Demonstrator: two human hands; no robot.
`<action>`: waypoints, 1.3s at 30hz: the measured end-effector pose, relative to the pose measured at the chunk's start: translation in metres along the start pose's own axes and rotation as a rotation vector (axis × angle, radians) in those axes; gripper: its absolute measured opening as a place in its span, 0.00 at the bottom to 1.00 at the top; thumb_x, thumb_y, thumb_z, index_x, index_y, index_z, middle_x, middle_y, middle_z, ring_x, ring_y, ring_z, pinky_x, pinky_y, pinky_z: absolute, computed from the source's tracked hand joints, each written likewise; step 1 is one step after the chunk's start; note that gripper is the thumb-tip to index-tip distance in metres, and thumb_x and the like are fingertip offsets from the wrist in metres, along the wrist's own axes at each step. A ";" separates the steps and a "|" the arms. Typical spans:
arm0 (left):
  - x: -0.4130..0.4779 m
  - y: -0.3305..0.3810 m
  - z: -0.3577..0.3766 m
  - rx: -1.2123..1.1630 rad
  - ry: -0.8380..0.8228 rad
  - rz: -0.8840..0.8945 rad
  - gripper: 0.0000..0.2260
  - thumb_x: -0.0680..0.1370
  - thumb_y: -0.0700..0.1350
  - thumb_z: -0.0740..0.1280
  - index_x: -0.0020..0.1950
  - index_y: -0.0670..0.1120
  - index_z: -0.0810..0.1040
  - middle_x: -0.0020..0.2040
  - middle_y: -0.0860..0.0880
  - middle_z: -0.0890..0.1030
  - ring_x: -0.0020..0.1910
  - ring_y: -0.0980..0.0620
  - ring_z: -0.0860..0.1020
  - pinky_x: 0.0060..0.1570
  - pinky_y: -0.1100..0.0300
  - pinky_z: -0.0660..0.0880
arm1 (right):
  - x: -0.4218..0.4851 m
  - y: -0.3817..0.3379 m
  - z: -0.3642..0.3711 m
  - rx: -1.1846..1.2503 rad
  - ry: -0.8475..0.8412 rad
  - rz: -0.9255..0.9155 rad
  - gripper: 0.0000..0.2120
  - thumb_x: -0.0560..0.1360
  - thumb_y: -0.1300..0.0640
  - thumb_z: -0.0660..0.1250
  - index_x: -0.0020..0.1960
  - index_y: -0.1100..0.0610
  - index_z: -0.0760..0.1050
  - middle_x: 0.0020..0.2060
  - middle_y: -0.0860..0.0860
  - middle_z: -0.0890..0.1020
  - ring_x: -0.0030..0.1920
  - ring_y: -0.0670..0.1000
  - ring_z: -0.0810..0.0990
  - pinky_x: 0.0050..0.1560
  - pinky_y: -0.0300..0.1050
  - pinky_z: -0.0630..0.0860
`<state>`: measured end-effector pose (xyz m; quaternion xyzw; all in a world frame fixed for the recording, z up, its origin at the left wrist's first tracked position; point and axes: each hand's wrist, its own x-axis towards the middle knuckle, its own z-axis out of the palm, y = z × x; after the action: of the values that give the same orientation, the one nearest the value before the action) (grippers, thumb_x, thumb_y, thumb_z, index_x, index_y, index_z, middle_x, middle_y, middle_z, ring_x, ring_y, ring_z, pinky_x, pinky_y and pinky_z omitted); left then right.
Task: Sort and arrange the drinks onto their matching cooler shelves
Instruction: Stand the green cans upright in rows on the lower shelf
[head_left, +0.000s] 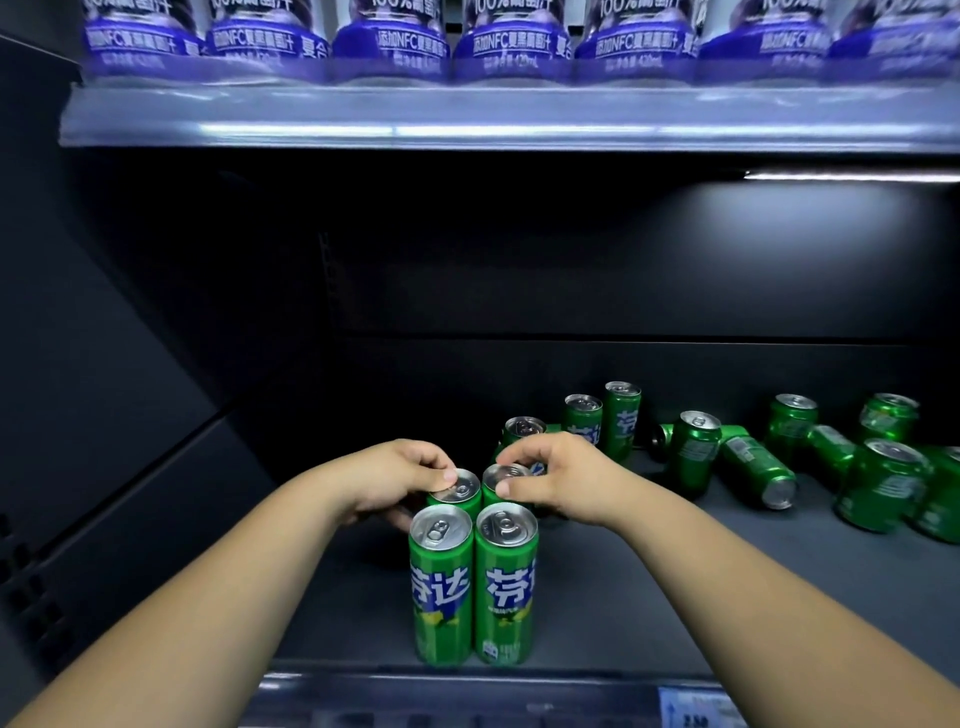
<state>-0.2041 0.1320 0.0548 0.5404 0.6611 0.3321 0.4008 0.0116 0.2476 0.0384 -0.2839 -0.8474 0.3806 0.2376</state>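
Two tall green soda cans stand side by side at the front of the dark cooler shelf: the left front can and the right front can. Right behind them stand two more. My left hand grips the rim of the left rear can from above. My right hand grips the top of the right rear can the same way. The lower parts of both rear cans are hidden behind the front pair.
Several more green cans crowd the back and right of the shelf, some upright, some lying on their sides. A row of purple-labelled juice bottles fills the shelf above. A price tag sits on the front rail.
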 end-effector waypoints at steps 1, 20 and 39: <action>-0.001 0.001 0.001 0.008 0.000 0.003 0.05 0.81 0.45 0.66 0.52 0.45 0.79 0.41 0.50 0.82 0.34 0.56 0.80 0.29 0.63 0.76 | 0.000 0.001 0.000 -0.008 -0.002 -0.005 0.11 0.70 0.49 0.78 0.51 0.47 0.84 0.45 0.45 0.85 0.49 0.48 0.84 0.52 0.47 0.80; 0.009 0.008 -0.003 0.229 -0.061 0.042 0.07 0.82 0.46 0.65 0.56 0.46 0.80 0.47 0.44 0.83 0.41 0.53 0.80 0.39 0.58 0.78 | -0.014 0.006 -0.005 0.180 -0.101 0.038 0.10 0.75 0.49 0.73 0.56 0.47 0.82 0.51 0.46 0.84 0.50 0.43 0.81 0.51 0.45 0.79; 0.106 0.067 0.019 0.587 0.018 0.211 0.31 0.67 0.50 0.79 0.67 0.57 0.72 0.60 0.56 0.76 0.54 0.57 0.78 0.55 0.60 0.76 | 0.013 0.080 -0.051 0.164 0.422 0.220 0.30 0.70 0.57 0.78 0.69 0.50 0.73 0.63 0.48 0.79 0.58 0.49 0.81 0.61 0.51 0.80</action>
<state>-0.1667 0.2489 0.0866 0.6957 0.6725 0.1719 0.1850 0.0579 0.3260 0.0092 -0.4274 -0.7093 0.4038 0.3888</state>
